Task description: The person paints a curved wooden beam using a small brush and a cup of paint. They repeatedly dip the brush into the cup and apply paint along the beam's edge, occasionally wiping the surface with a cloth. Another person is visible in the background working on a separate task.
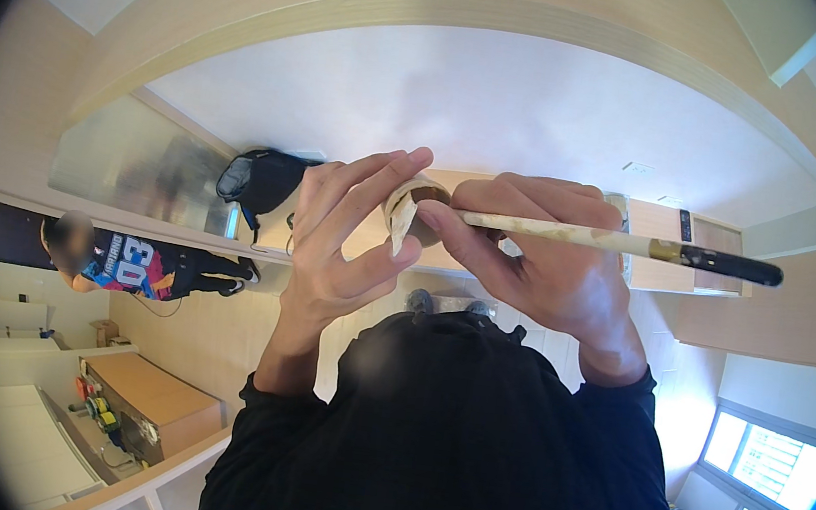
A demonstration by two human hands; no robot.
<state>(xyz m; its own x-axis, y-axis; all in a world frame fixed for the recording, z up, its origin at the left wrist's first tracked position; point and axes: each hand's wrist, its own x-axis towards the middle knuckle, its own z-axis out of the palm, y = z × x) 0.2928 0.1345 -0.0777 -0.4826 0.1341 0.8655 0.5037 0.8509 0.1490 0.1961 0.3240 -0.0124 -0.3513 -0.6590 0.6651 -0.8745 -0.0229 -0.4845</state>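
My left hand (335, 237) curls around a small, round, hollow thing (402, 216) with a brown inside and a cream rim. A pale, torn-looking flap hangs from its near side; whether it is a tape roll or a small cup, I cannot tell. My right hand (549, 256) grips a long thin paint-stained stick (581, 236), cream with a brass-coloured band and a black end pointing right. It resembles a paintbrush. The stick's left end reaches the round thing, and my right thumb and fingers come up against its right side. Both hands are raised in front of me.
Beyond my hands runs a light wooden counter (642, 231) along a white wall, with a black bag (265, 186) at its left. At far left stands another person (145, 263). Tools (103, 417) lie by a wooden cabinet (156, 388) at lower left. Windows (772, 458) are at right.
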